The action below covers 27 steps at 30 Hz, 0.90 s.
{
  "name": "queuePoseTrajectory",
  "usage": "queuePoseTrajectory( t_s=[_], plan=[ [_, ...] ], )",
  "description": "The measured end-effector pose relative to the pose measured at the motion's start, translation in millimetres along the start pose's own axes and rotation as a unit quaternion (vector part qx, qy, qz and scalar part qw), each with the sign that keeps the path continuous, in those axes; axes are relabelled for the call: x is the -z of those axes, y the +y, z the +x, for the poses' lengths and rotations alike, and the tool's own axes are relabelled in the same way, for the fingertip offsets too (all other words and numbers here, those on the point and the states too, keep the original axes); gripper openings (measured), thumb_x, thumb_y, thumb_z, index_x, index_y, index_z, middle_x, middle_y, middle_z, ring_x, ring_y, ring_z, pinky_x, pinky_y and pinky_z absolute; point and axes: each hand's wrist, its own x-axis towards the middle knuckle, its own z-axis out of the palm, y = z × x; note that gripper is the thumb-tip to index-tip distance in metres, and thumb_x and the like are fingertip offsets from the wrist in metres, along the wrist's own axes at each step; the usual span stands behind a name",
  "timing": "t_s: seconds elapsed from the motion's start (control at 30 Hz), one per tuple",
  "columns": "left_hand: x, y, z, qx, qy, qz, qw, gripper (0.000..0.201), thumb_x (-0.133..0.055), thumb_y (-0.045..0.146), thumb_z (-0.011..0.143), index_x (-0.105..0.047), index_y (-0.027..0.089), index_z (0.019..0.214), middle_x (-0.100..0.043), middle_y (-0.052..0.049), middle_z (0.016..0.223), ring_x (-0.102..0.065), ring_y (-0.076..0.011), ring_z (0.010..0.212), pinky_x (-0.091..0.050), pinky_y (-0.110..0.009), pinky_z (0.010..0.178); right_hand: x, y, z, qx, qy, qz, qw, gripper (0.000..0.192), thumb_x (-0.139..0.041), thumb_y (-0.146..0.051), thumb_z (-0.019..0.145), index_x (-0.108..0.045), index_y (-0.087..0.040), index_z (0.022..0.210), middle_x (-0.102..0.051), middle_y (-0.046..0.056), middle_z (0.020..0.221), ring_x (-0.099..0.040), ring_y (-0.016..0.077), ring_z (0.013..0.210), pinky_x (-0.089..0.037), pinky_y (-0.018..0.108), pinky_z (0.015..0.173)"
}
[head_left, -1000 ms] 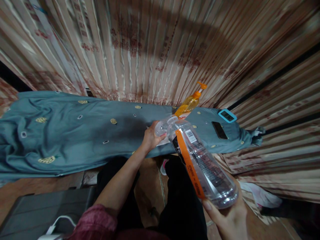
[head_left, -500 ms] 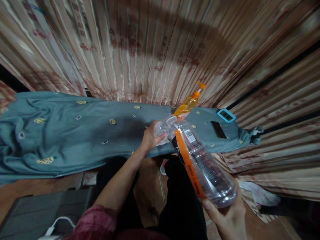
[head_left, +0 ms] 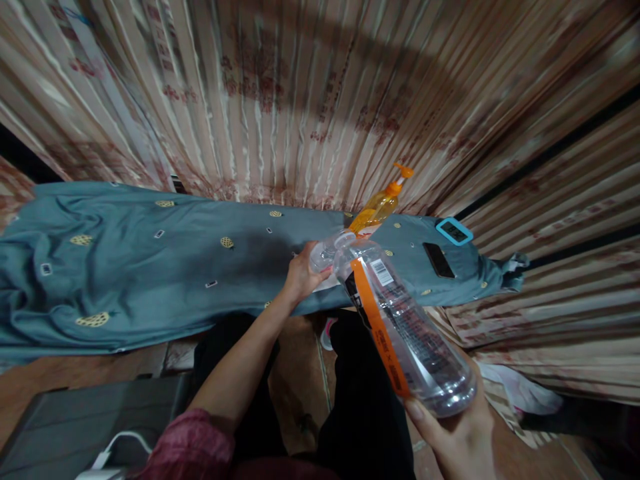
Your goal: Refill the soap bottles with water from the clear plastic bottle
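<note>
The right hand (head_left: 463, 433) is cupping the base of a clear plastic bottle (head_left: 400, 320), tilting it so its mouth is meeting a small clear container (head_left: 325, 253) that the left hand (head_left: 300, 275) is gripping above the blue-covered table (head_left: 150, 280).

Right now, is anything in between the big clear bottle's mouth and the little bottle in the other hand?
Nothing visible. The right hand tips the big clear bottle so its mouth meets the small clear bottle, which the left hand holds over the blue cloth. The orange pump bottle stands behind, off the path.
</note>
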Motion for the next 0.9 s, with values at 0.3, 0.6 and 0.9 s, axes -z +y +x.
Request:
queuePoseTrajectory(
  t_s=[0.3,0.6,0.9],
  plan=[
    [1.7,2.4,-0.1,0.005,-0.005,0.011,1.0,0.056,-0.083,0.02,0.066,-0.061,0.019,0.117,-0.076,-0.006,0.105,-0.075,-0.0263,0.096,-0.059,-0.037,0.088,-1.1,-1.9,-0.1,0.009,0.005,-0.015,1.0,0.072,-0.076,-0.06,0.068,-0.05,-0.02,0.121,-0.064,0.011,0.113,-0.064,0.0293,0.101,-0.052,0.041,0.084],
    [0.2,-0.1,-0.2,0.007,-0.004,0.019,1.0,0.057,-0.084,0.022,0.066,-0.06,0.02,0.118,-0.077,-0.004,0.104,-0.075,-0.0251,0.096,-0.059,-0.035,0.086,-2.3,-6.7,-1.5,-0.011,0.01,-0.015,1.0,0.077,-0.076,-0.062,0.066,-0.048,-0.019,0.124,-0.061,0.011,0.115,-0.062,0.0311,0.104,-0.048,0.044,0.091],
    [0.3,-0.1,-0.7,0.007,-0.008,0.015,1.0,0.058,-0.083,0.023,0.067,-0.059,0.02,0.12,-0.077,-0.005,0.106,-0.075,-0.0253,0.096,-0.059,-0.036,0.086,-3.1,-9.6,-0.9,-0.021,0.007,-0.006,1.0,0.08,-0.076,-0.063,0.065,-0.048,-0.017,0.124,-0.062,0.013,0.113,-0.063,0.0317,0.101,-0.049,0.046,0.091]
  ],
)
